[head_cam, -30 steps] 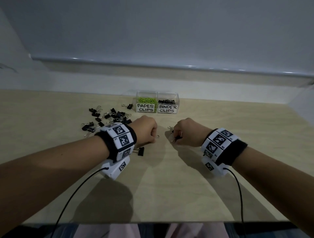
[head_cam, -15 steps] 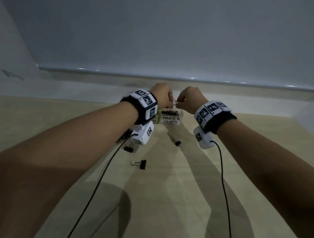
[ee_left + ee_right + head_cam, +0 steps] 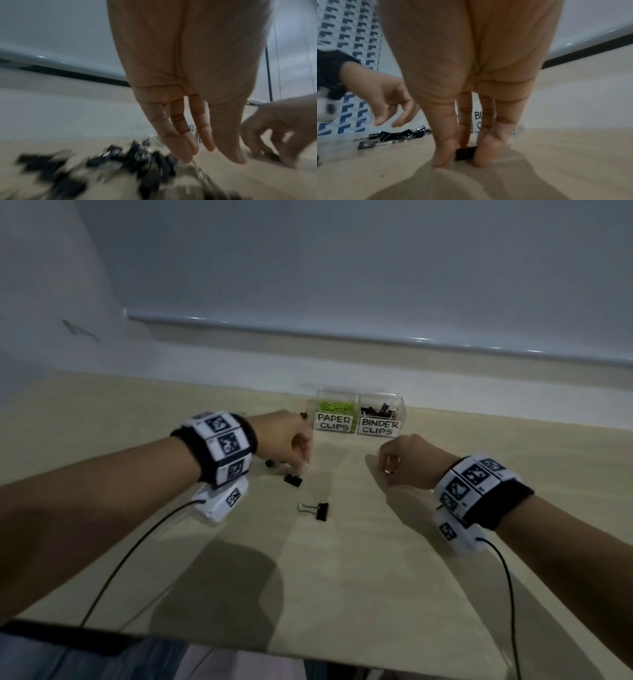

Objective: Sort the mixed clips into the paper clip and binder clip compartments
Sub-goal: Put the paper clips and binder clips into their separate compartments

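Observation:
A clear two-part box stands at the back of the table: the PAPER CLIPS compartment (image 3: pixel 334 412) holds green clips, and the BINDER CLIPS compartment (image 3: pixel 380 414) holds black ones. My left hand (image 3: pixel 305 469) hangs with straight fingers (image 3: pixel 187 152) over the blurred pile of black binder clips (image 3: pixel 137 162) and holds nothing. One binder clip (image 3: pixel 293 480) lies just below its fingertips. My right hand (image 3: pixel 388 474) is down on the table. Its thumb and a finger (image 3: pixel 485 152) pinch a small black binder clip (image 3: pixel 465 152) that rests on the wood.
Another binder clip (image 3: pixel 317 510) with its wire handle out lies between my wrists. The pile (image 3: pixel 397 135) sits left of the box, mostly hidden behind my left wrist in the head view. Light wooden table (image 3: pixel 376 577), white wall behind, and cables trailing from both wrist cameras.
Half a second ago both hands were raised together over the binder clip compartment. They have dropped back to the table: the left over the pile, the right onto a single clip.

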A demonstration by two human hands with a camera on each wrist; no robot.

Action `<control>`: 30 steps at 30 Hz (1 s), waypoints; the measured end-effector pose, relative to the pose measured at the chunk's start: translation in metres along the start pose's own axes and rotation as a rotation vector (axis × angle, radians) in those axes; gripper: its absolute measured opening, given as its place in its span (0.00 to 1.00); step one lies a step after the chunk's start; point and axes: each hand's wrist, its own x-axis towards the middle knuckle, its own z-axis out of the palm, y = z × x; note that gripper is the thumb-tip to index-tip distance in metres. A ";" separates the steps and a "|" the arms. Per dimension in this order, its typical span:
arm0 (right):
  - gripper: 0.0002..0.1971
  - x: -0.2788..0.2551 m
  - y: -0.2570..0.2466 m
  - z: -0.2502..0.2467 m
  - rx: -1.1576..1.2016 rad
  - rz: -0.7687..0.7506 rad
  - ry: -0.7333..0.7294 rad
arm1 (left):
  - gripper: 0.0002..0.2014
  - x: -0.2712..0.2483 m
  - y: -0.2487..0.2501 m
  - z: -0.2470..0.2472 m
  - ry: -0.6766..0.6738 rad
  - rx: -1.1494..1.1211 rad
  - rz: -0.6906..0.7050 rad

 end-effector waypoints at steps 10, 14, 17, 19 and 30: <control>0.13 -0.028 -0.089 0.005 0.208 -0.320 -0.033 | 0.02 -0.033 -0.012 0.046 0.194 -0.069 0.002; 0.11 -0.028 -0.102 0.016 0.123 -0.370 -0.060 | 0.06 -0.041 -0.029 0.032 0.370 -0.142 -0.059; 0.09 -0.028 -0.105 0.017 0.094 -0.340 -0.070 | 0.10 -0.041 -0.039 0.030 0.383 -0.139 -0.121; 0.07 -0.028 -0.106 0.017 0.087 -0.344 -0.066 | 0.10 -0.038 -0.041 0.034 0.347 -0.113 -0.132; 0.08 -0.025 -0.091 0.018 0.171 -0.318 -0.092 | 0.13 -0.014 -0.026 0.035 0.296 -0.015 -0.125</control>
